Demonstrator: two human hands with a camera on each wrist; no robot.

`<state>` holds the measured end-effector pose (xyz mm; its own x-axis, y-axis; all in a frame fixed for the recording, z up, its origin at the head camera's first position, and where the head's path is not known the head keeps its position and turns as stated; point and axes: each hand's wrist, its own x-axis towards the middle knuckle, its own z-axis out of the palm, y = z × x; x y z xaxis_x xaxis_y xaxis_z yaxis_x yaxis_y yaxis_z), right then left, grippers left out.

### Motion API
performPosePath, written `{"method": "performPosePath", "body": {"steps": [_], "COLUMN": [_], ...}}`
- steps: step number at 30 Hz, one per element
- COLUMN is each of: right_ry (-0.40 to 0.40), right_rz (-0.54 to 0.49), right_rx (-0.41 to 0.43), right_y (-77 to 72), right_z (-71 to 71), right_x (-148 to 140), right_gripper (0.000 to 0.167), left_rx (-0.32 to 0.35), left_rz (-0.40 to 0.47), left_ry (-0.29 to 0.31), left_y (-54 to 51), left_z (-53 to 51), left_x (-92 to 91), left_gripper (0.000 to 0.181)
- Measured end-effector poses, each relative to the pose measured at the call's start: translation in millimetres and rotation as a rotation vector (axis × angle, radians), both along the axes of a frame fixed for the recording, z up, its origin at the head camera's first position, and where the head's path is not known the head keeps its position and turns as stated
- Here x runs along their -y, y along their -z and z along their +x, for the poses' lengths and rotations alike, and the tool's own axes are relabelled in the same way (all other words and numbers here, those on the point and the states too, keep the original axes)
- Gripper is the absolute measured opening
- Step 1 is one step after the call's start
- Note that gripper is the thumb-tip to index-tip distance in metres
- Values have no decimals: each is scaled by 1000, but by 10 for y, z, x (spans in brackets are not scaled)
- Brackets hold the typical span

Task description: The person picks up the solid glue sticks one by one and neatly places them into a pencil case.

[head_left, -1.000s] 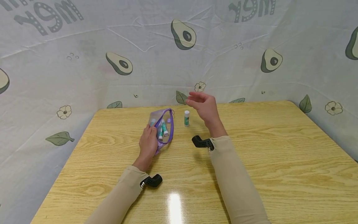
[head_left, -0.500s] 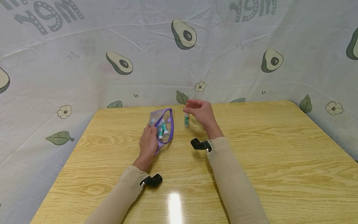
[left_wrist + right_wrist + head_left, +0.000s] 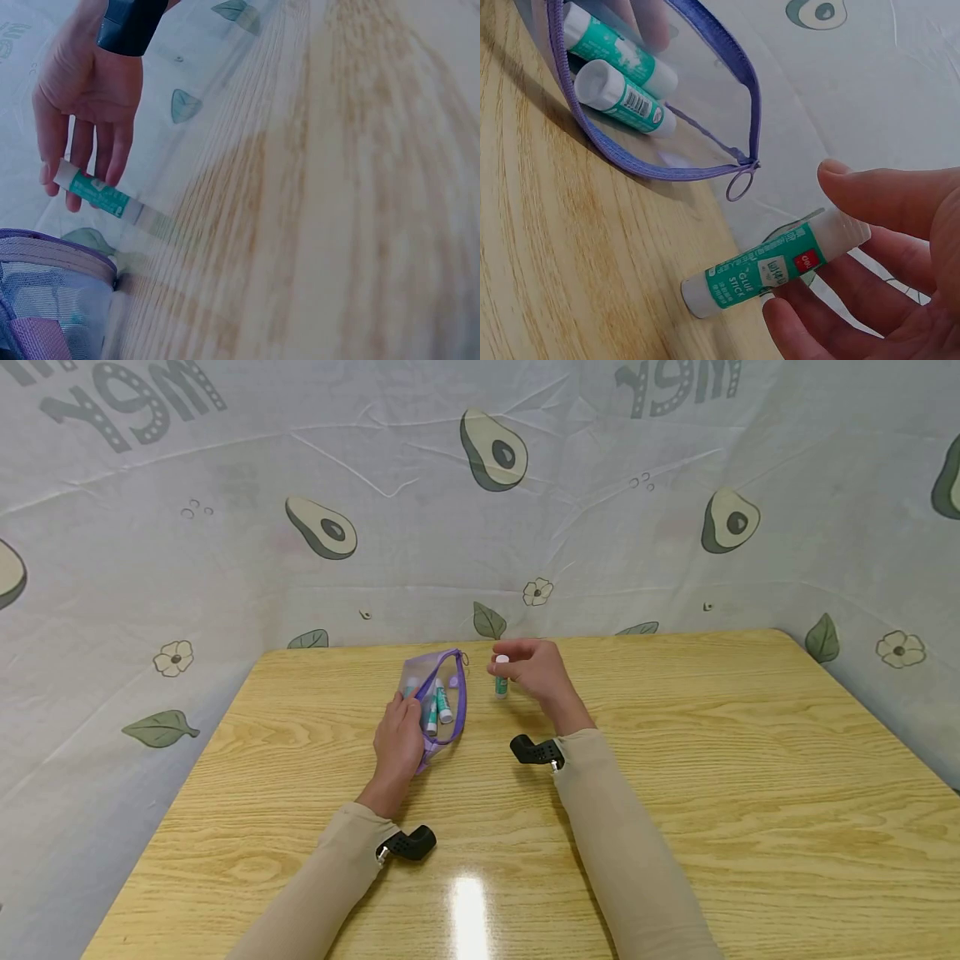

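Note:
A clear zip pouch with purple trim lies on the table, its mouth facing right. My left hand holds its near-left side. Several green-and-white glue sticks lie inside, partly covered by the pouch wall and my fingers. Just right of the pouch, a single glue stick stands upright on the tabletop. Around its white cap is my right hand, thumb on the near side and fingers behind. In the right wrist view a gap shows between the thumb and the cap.
The wooden table spreads out to the right and toward me. Behind its far edge hangs a pale cloth printed with avocados, leaves and flowers. A zip pull ring dangles at the pouch's corner. A black wrist camera juts from the right sleeve.
My right hand has come down and slightly left, from above the standing glue stick to around its cap. The left hand and pouch have stayed put.

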<state>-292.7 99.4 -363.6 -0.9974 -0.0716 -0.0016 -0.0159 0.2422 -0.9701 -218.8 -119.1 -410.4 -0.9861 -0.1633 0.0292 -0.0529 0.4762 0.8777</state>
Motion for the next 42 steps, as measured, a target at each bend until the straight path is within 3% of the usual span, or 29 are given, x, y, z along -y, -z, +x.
{"method": "performPosePath", "body": {"steps": [22,42], "right_ry": [20,58], "right_rz": [-51,-73], "right_rx": [29,24], "right_y": [105,67], "right_z": [-26,13], "right_x": [8,41], "right_gripper": [38,35], "left_rx": [-6,-15], "left_rz": [-18,-17], "left_ry": [-5,-6], "left_y": [1,8], "left_z": [-7,-8], "left_x": [-1,1], "left_gripper": [58,58]}}
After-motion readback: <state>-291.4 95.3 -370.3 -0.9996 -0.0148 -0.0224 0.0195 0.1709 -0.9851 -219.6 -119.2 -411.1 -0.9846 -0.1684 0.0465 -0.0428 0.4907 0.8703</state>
